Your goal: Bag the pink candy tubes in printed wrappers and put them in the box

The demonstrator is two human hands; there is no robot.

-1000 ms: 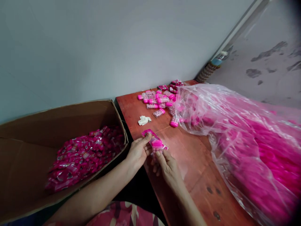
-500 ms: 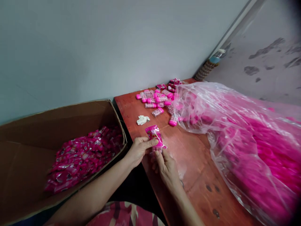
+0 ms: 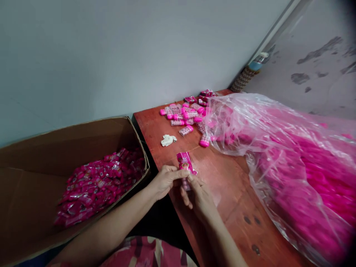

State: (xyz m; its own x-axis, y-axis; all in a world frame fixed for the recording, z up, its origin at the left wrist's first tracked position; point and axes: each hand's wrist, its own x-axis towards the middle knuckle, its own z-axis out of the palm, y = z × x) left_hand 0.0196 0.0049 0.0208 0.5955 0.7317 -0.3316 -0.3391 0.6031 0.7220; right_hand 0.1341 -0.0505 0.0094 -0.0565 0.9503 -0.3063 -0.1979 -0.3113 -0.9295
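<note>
Between my two hands, over the table's near left edge, is a small pink printed wrapper [image 3: 184, 160] with a clear container of pale pink candies [image 3: 185, 183] at its lower end. My left hand [image 3: 166, 181] pinches the wrapper from the left, thumb on its front. From the right, my right hand [image 3: 198, 191] grips the candy container and the wrapper's lower edge with thumb and fingers. How far the container sits inside the wrapper is hidden by my fingers. Beyond them, several pink-capped candy containers [image 3: 185, 129] lie in a loose pile.
A cardboard box [image 3: 137, 139] on the left holds many pink wrapped packs [image 3: 97, 185]. On the reddish table [image 3: 230, 178] are a crumpled white scrap [image 3: 168, 140] and a big clear plastic bag [image 3: 236, 107] of pink pieces. A woven-covered bottle [image 3: 247, 76] stands in the far corner.
The wrapper and both hands have moved slightly down and toward me. My right thumb has shifted up, closer to my left thumb. The view has tilted a little.
</note>
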